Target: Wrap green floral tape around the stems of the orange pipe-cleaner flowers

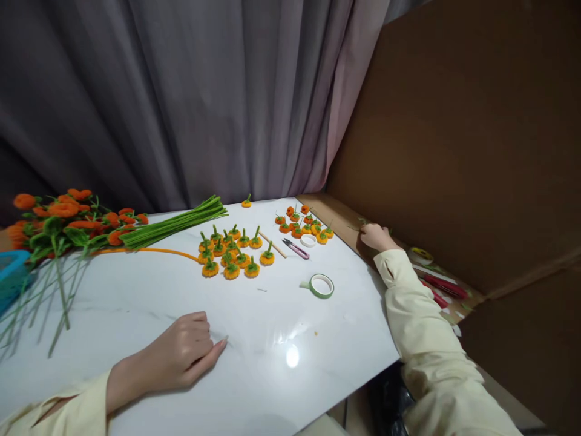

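My left hand [181, 351] rests on the white table [149, 339] with its fingers curled in, the thumb side towards the middle; nothing shows in it. Past the table's right edge, my right hand [377, 237] is closed over the brown ledge, its fingertips at a thin green bit [362, 221] too small to name. Between the hands lie a roll of green tape [322, 286], purple-handled thread snips [297, 249], a white ring [308, 240] and a thin wooden stick [273, 244]. Several yellow fuzzy flower heads [231, 270] with green stubs upward stand further back.
A smaller cluster of orange and yellow flower heads [296, 232] sits at the back right. Green fuzzy stems [181, 221] and orange flowers [63, 209] lie at the left, by a blue basket [13, 266]. Red-handled tools [447, 286] lie right, below a brown panel [463, 133].
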Available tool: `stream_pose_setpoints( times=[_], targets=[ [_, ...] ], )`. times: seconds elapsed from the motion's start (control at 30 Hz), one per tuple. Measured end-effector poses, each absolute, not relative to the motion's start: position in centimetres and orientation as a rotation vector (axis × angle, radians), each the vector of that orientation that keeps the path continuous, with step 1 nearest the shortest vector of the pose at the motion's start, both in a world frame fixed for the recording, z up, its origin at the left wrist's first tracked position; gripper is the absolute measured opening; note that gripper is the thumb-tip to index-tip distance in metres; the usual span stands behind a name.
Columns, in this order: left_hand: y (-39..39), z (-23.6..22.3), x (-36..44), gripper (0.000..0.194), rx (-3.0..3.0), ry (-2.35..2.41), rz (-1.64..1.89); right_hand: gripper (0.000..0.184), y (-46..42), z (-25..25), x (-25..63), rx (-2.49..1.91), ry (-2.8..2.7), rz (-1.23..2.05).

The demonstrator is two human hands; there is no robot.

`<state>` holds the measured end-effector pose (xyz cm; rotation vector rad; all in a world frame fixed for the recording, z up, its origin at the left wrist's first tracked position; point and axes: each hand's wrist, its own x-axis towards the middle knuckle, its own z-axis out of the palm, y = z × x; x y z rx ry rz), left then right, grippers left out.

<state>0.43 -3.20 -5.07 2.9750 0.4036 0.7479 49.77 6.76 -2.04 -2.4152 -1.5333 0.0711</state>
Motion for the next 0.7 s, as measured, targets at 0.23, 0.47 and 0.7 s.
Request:
stream_pose_setpoints(
  times=[0.23,0.47,0.7],
  targets=[
    [-3.2,-5.2,0.4,0.038,2.99,0.421,0.732,0.024,6.4,-1.2,50.5,-1.909,-1.182,0.248],
    [-3.2,-4.8,0.6,0.039,2.99,0.427,0.728,0.017,6.1,-0.3,49.3,-1.349,-1.103,0.616],
    [-3.2,-5.0,0.6,0.038,2.988,0.446,0.719,0.029,5.4,0.8,46.6,-1.129,-1.142,0.839]
  ],
)
